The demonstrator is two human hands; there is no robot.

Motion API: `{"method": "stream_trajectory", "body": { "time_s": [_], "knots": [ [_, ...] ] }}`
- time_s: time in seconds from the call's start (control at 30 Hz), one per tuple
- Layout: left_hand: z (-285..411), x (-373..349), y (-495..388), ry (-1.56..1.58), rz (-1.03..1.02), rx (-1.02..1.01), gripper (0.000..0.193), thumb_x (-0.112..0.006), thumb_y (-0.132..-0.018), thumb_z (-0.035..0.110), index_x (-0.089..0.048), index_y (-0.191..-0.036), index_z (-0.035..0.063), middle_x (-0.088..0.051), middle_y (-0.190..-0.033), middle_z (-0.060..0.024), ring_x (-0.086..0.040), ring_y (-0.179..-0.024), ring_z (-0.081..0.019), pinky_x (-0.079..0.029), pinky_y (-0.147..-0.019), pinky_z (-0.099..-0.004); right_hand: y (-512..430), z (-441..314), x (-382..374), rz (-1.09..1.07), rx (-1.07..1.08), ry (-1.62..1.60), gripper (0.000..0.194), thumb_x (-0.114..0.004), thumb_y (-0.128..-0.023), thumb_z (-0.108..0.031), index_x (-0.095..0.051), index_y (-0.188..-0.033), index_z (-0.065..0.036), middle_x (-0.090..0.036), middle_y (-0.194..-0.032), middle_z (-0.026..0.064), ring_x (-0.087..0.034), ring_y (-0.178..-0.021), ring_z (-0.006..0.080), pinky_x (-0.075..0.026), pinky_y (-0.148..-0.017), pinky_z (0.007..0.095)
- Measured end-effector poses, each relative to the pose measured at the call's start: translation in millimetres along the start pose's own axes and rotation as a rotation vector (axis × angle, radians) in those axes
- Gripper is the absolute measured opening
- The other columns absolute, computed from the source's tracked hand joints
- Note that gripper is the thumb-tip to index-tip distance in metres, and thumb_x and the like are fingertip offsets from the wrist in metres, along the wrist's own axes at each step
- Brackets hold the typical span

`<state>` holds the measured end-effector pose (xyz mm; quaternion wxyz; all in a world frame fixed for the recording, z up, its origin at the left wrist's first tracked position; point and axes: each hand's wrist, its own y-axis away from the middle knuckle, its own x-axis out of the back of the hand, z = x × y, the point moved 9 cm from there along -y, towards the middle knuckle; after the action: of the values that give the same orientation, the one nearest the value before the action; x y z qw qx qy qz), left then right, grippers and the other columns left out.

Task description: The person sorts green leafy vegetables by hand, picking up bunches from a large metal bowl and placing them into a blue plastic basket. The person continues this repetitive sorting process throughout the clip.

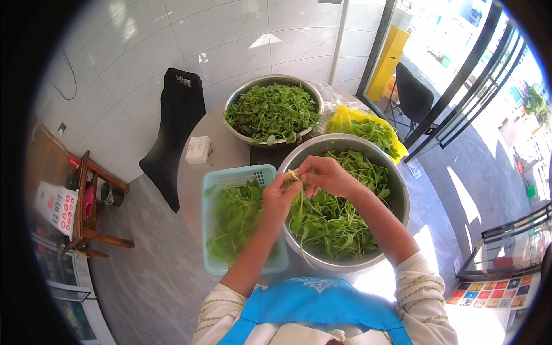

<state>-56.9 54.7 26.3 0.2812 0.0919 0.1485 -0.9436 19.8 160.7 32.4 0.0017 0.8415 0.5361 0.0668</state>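
Note:
Both hands meet over the left part of a large steel basin point(401, 194) filled with leafy greens point(340, 224). Between the fingertips of my left hand point(280, 189) is a pale green stem point(294, 174). My right hand point(323, 174) pinches the same stem from the other side, thumb and forefinger together. Below the hands, thin stalks hang towards the basin's near rim. To the left stands a light blue plastic basket point(208, 224) with more greens point(235, 215), partly hidden by my left forearm.
Behind, another steel bowl point(233, 129) is heaped with greens, beside a yellow plastic bag point(340, 116) of leaves. A white tissue pack point(198, 150) sits on the round table point(192, 185). A black-covered chair point(181, 116) and a wooden stool point(88, 215) are left; a glass door point(457, 82) is right.

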Motion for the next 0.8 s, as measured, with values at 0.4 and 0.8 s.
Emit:
{"method": "stream_trajectory", "body": {
  "time_s": [0.4, 0.8],
  "knots": [
    [-28.9, -12.7, -21.9, 0.424, -0.289, 0.387, 0.017, -0.055, -0.090, 0.016, -0.054, -0.098, 0.0014, -0.057, -0.075, -0.0065, -0.056, -0.060, -0.0148, -0.052, -0.058, -0.0289, 6.4, -74.2, -12.3, -0.045, 0.627, 0.610, 0.041, -0.053, -0.078, 0.004, -0.057, -0.117, -0.010, -0.054, -0.107, 0.0108, -0.059, -0.084, 0.0231, -0.048, -0.074, 0.0312],
    [27.3, -16.9, -23.0, -0.095, -0.477, 0.362, 0.029, -0.053, -0.092, 0.027, -0.060, -0.089, -0.0009, -0.053, -0.063, -0.0014, -0.047, -0.052, -0.0081, -0.041, -0.049, -0.0233, -14.1, -79.0, -21.7, -0.114, 0.455, 1.108, 0.010, -0.057, -0.075, -0.014, -0.065, -0.080, -0.010, -0.061, -0.074, 0.0080, -0.062, -0.068, 0.0273, -0.049, -0.059, 0.0384]
  ]
}}
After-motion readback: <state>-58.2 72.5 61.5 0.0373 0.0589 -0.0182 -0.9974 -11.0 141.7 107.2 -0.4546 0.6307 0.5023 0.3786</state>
